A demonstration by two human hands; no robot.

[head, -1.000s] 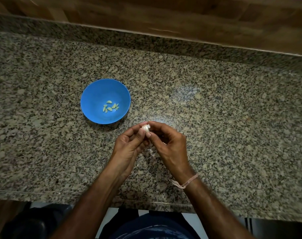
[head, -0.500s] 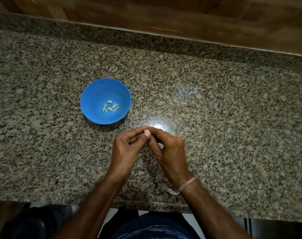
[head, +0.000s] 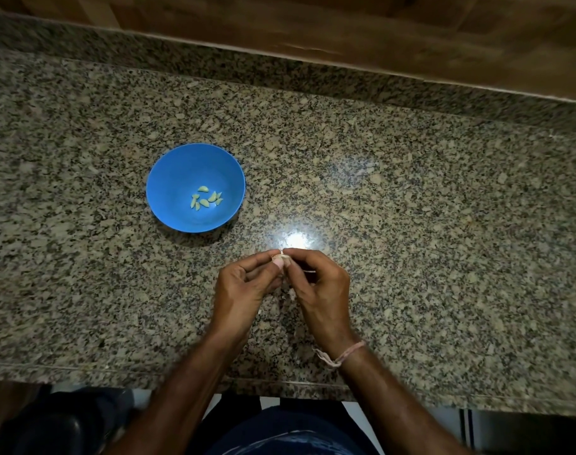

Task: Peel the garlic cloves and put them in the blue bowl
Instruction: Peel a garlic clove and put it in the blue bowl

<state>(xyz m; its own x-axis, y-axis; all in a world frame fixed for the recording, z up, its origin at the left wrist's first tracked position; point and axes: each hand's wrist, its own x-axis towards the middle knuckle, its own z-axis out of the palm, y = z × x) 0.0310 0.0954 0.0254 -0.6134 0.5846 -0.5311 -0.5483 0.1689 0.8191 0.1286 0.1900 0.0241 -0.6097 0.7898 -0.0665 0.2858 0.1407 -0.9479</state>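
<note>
I observe a speckled granite countertop point(head: 411, 208) filling most of the head view, backed by a wooden wall panel point(head: 345, 24) along the far edge. A bright glare spot sits on the stone just beyond the hands.

The blue bowl point(head: 181, 172) stands upright on the counter, left of centre and well apart from the front edge. Inside it, near the bottom, I count a small cluster of peeled cloves point(head: 206, 199), pale yellow-green, lying loose and close together.

Both forearms enter from the bottom edge and meet near the middle of the counter, to the near right of the bowl. The left hand point(head: 244, 287) has its fingers curled inward, thumb and forefinger pinching a garlic clove point(head: 281, 257) at the tips. The right hand point(head: 319, 284) meets it fingertip to fingertip, its thumb and forefinger pinching the same clove from the other side, the remaining fingers curled under. The clove is mostly hidden; only a pale sliver shows between the fingertips. I cannot tell how much skin remains on it.

A thin pink thread bracelet point(head: 345, 353) circles the right wrist. A pale scrap point(head: 291, 293), blurred, shows below the hands; I cannot tell what it is.
</note>
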